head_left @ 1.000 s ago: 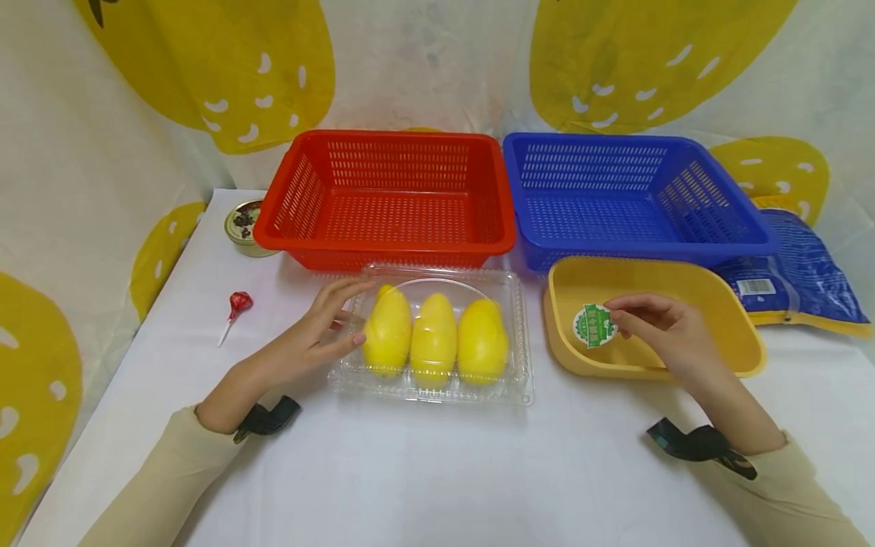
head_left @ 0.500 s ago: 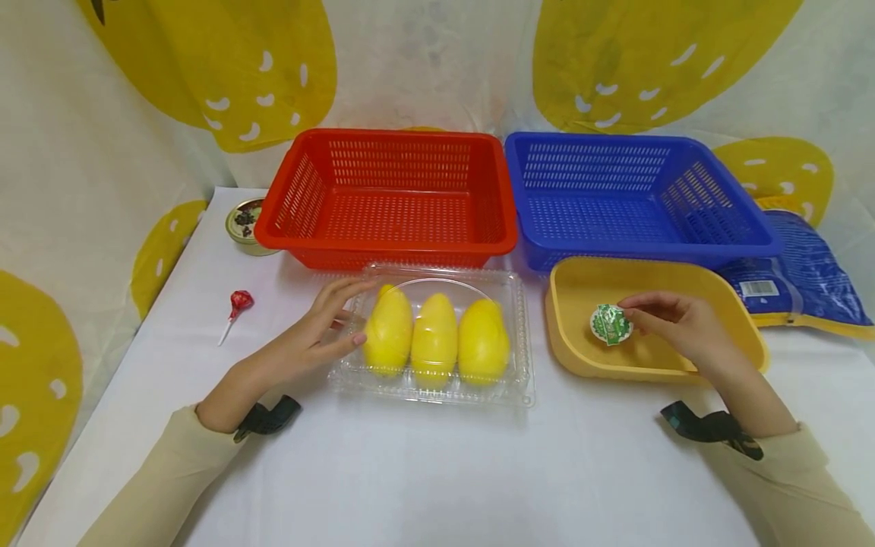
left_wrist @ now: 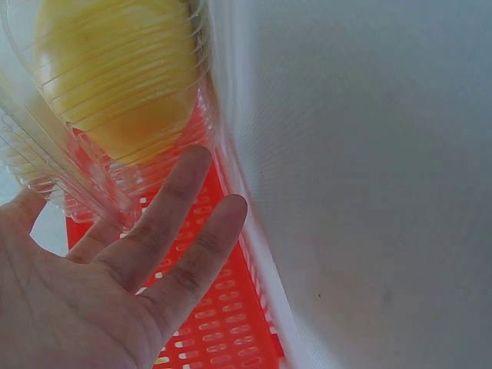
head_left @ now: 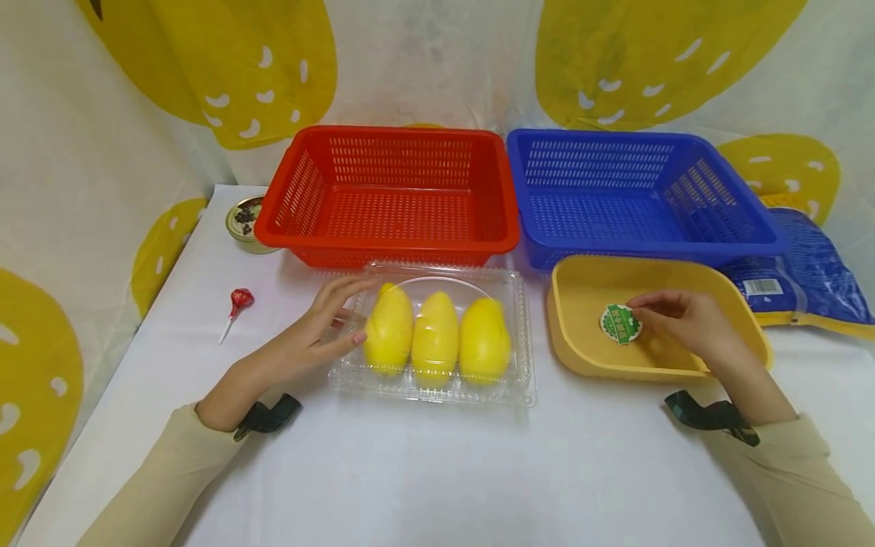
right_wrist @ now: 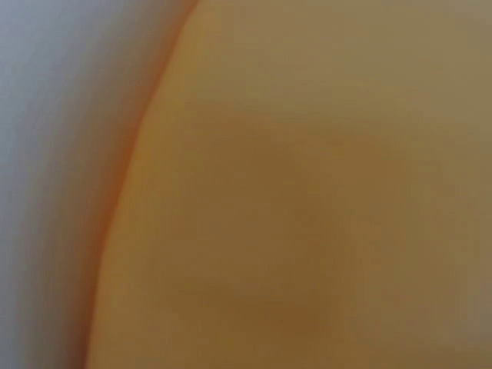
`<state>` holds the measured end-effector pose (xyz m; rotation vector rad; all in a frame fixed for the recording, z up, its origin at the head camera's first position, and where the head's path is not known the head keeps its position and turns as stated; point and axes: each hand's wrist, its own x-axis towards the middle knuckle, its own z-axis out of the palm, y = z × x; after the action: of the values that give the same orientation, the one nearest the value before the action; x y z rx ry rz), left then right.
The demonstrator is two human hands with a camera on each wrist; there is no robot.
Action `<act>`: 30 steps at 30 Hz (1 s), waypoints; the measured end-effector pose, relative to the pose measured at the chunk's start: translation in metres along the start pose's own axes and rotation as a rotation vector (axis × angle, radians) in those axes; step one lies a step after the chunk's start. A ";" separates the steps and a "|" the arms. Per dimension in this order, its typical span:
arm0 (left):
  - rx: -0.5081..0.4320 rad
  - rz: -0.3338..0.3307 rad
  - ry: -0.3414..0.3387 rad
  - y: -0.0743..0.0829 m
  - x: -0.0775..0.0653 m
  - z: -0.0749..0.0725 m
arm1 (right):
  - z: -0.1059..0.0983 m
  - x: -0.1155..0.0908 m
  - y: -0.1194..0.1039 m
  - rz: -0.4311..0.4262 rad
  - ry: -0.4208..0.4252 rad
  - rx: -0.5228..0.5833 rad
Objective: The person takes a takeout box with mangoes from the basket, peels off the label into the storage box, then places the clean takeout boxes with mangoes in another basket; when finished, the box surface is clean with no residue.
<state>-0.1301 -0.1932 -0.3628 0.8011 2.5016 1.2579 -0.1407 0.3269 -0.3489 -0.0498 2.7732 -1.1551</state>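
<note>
A clear plastic clamshell box (head_left: 522, 334) with three yellow mango-shaped fruits (head_left: 436, 338) inside stands mid-table, its lid over them. My left hand (head_left: 311, 334) lies along its left side with fingers extended. In the left wrist view, the left hand's fingers (left_wrist: 165, 204) spread beside the box wall, one yellow fruit (left_wrist: 119, 84) showing through the plastic. Between thumb and fingertips my right hand (head_left: 693, 327) pinches a small round item with a green-and-white printed face (head_left: 620, 325), inside the yellow basin (head_left: 588, 292). The right wrist view shows only blurred basin wall (right_wrist: 307, 200).
A red basket (head_left: 403, 247) and a blue basket (head_left: 649, 247) stand side by side behind the box and basin. At right lies a blue-and-yellow bag (head_left: 813, 266). To the left are a red-wrapped lollipop (head_left: 239, 300) and a round tin (head_left: 246, 220), partly behind the red basket.
My right hand has moved right within the basin, carrying the round item, whose printed face has tilted and turned. The left hand stays beside the box.
</note>
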 end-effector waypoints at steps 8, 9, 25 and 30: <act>-0.002 -0.009 0.002 -0.001 0.000 0.001 | 0.000 0.004 0.001 -0.007 -0.006 0.019; -0.001 -0.012 0.002 -0.001 0.000 0.001 | 0.000 0.005 0.002 -0.006 -0.007 0.023; 0.010 -0.018 -0.002 0.000 -0.001 0.001 | -0.003 -0.006 -0.004 -0.004 0.013 -0.001; 0.013 -0.024 -0.006 0.001 0.000 0.000 | -0.010 -0.011 -0.014 -0.015 0.020 -0.016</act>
<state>-0.1294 -0.1929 -0.3626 0.7741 2.5089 1.2311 -0.1312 0.3251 -0.3308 -0.0618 2.8047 -1.1427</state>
